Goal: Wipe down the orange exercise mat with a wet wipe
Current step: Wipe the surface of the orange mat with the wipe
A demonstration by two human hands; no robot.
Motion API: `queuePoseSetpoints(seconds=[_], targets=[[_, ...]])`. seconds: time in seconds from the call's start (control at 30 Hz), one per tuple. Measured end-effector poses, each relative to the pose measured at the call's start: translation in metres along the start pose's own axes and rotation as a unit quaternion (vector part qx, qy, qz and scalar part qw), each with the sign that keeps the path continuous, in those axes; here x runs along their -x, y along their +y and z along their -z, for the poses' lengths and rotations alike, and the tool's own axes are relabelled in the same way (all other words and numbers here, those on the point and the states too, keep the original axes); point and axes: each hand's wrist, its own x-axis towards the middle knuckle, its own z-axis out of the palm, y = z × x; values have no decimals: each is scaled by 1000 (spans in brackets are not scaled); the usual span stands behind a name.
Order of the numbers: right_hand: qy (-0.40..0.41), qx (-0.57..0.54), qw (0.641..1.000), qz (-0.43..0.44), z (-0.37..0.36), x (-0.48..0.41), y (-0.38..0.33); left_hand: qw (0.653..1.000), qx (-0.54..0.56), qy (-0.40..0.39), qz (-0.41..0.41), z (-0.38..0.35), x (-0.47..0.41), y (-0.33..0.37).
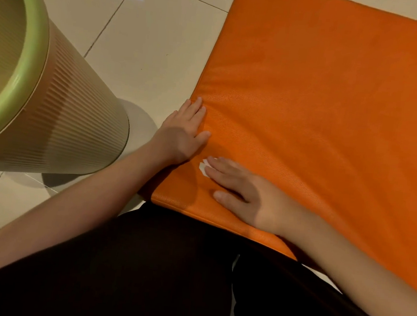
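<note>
Mat point(336, 107), orange and padded, lies flat on the pale tiled floor point(150, 36) and fills the right and far part of the scene. Its near-left corner is just in front of the person's dark trousers point(139, 266).

At the far left stands a ribbed bin point(59, 121) with a green rim, on the tiles and apart from the mat.

The left hand point(181, 134) rests at the mat's left edge. Its fingers are straight and close together with their tips on the orange surface, so it looks to be steadying the mat and holding nothing.

Just right of it and a little nearer, a small white bit of the wipe point(204, 166) shows on the mat. The rest is hidden under the right hand point(247, 193), which lies palm down on it. Its fingers are straight and nearly together and press the wipe flat, and the thumb is held out to the near side.

From where I stand, the wiping itself is under way, at the near-left corner. Most of the mat to the right and far side lies beyond the hand, and I cannot tell whether it is wet or dry.

The next move calls for keeping the palm pressed down and sliding the wipe in a long stroke to the right or away, with the left hand bracing the edge so that the mat does not creep across the smooth tiles.
</note>
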Motion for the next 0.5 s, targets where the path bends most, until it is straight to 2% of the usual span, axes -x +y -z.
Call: queuePoseSetpoints(seconds=[0.17,0.3,0.4,0.5], targets=[[-19,44,998,-33,11,21,12,1000,7,4,-5,0,1,0],[-22,-20,999,-42,2,4,-10,1000,8,2,-6,1,0,-1],[-56,-72,995,-31,-1,16,-20,1000,8,2,-10,1,1,-1],[-56,-49,997,-26,8,40,-8,1000,10,7,-11,2,1,-2]])
